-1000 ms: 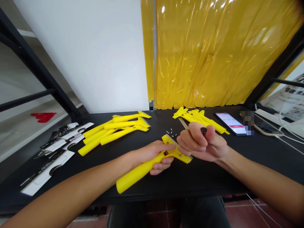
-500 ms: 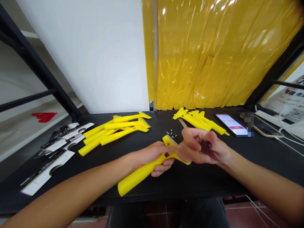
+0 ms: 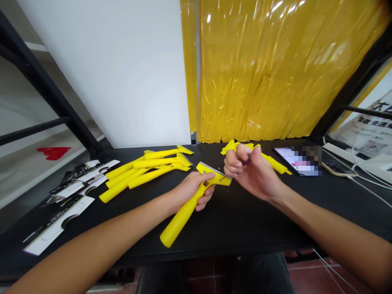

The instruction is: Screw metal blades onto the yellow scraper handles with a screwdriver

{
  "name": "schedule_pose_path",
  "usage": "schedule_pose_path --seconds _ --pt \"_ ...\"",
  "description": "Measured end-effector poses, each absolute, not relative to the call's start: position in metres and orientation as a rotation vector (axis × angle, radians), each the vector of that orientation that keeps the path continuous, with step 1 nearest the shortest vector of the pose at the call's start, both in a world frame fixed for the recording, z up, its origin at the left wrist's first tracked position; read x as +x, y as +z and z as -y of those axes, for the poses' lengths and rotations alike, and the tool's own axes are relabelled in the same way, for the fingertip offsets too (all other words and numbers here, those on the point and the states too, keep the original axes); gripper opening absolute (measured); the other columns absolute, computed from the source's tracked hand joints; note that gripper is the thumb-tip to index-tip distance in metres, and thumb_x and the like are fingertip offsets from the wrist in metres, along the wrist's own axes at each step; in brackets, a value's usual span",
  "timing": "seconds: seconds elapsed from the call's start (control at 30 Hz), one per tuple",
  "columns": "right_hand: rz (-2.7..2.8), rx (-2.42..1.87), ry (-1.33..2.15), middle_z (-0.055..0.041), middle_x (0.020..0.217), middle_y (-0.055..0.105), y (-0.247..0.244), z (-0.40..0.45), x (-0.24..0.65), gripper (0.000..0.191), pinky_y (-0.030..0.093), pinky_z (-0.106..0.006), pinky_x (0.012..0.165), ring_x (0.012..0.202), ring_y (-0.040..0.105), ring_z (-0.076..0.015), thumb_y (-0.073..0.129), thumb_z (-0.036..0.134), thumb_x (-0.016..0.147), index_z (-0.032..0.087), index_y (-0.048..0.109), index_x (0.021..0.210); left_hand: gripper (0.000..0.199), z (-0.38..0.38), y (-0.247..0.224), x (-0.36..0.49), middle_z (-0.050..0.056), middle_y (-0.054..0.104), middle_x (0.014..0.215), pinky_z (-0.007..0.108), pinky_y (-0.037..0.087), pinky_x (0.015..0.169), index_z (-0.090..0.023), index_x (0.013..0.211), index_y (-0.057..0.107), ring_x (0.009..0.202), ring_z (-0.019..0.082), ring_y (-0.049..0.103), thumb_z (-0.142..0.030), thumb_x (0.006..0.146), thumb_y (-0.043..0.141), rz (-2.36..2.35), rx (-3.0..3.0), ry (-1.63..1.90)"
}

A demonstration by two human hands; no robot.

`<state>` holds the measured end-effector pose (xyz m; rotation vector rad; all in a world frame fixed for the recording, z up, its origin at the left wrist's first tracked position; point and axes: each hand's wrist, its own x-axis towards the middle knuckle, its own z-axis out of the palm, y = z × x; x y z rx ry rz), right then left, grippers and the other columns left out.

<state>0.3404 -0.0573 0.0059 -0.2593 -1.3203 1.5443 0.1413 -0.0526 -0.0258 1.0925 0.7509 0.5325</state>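
My left hand (image 3: 196, 190) grips a yellow scraper (image 3: 183, 216) just below its head, with the thumb lying on the head. The handle slants down toward the front edge of the table. A metal strip runs along the head's far edge, and small screws show in its face. My right hand (image 3: 249, 171) is closed just right of the head. From its curled fingers a thin metal screwdriver shaft (image 3: 226, 176) reaches to the head's right screw; the fingers hide the rest of the tool.
Several yellow scrapers (image 3: 153, 167) lie left on the black table (image 3: 251, 232). More yellow scraper pieces (image 3: 277, 163) lie behind my right hand. Printed card sleeves (image 3: 73, 216) are piled far left. A phone (image 3: 290, 159) and white cables (image 3: 364, 163) lie right.
The scraper has turned, and its head has moved left and away from me. My right hand has risen slightly and tilted, exposing the screwdriver shaft at the screw.
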Motion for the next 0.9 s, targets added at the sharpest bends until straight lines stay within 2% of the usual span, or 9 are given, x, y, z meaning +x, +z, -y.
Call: schedule_pose_path --seconds 0.07,0.2,0.37,0.73,0.9 --pt "1.304 -0.267 1.523 0.0031 0.074 0.036 0.0059 0.0594 0.339 0.052 0.034 -0.028 0.055 0.058 0.026 -0.0129 0.056 0.075 0.085 0.025 0.044 0.079 0.049 0.0531 -0.0261 0.1417 -0.003 0.041 0.04 0.021 0.034 0.03 -0.018 0.057 0.049 0.029 0.01 0.036 -0.048 0.095 0.052 -0.749 1.086 0.524" --pt "1.326 -0.321 1.523 0.0007 0.077 0.039 0.0102 0.0646 0.3385 0.043 0.039 -0.03 0.057 0.061 0.034 -0.0147 0.047 0.068 0.094 0.025 0.049 0.087 0.048 0.053 -0.0254 0.1411 -0.003 0.042 0.041 0.021 0.035 0.03 -0.018 0.058 0.049 0.029 0.01 0.038 -0.049 0.095 0.052 -0.736 1.063 0.48" --pt "1.351 -0.322 1.556 -0.0009 0.075 0.041 0.0138 0.064 0.3432 0.054 0.041 -0.032 0.059 0.061 0.036 -0.0165 0.032 0.075 0.094 0.025 0.05 0.084 0.049 0.0539 -0.0247 0.1407 -0.003 0.042 0.041 0.021 0.035 0.03 -0.018 0.058 0.05 0.029 0.009 0.038 -0.047 0.097 0.049 -0.729 1.051 0.484" --pt "1.409 -0.25 1.516 -0.0007 0.07 0.037 0.0107 0.0614 0.3461 0.061 0.043 -0.034 0.063 0.061 0.035 -0.0172 0.026 0.077 0.093 0.024 0.045 0.07 0.047 0.0555 -0.0249 0.1407 -0.003 0.043 0.041 0.021 0.036 0.031 -0.017 0.058 0.051 0.029 0.01 0.04 -0.045 0.097 0.051 -0.773 1.102 0.538" --pt "1.402 -0.204 1.569 -0.0014 0.072 0.039 0.0059 0.0609 0.345 0.058 0.04 -0.033 0.065 0.064 0.035 -0.0169 0.028 0.069 0.098 0.023 0.048 0.07 0.048 0.0566 -0.0237 0.1415 -0.003 0.043 0.04 0.021 0.035 0.031 -0.017 0.057 0.05 0.028 0.01 0.039 -0.045 0.097 0.051 -0.791 1.102 0.539"
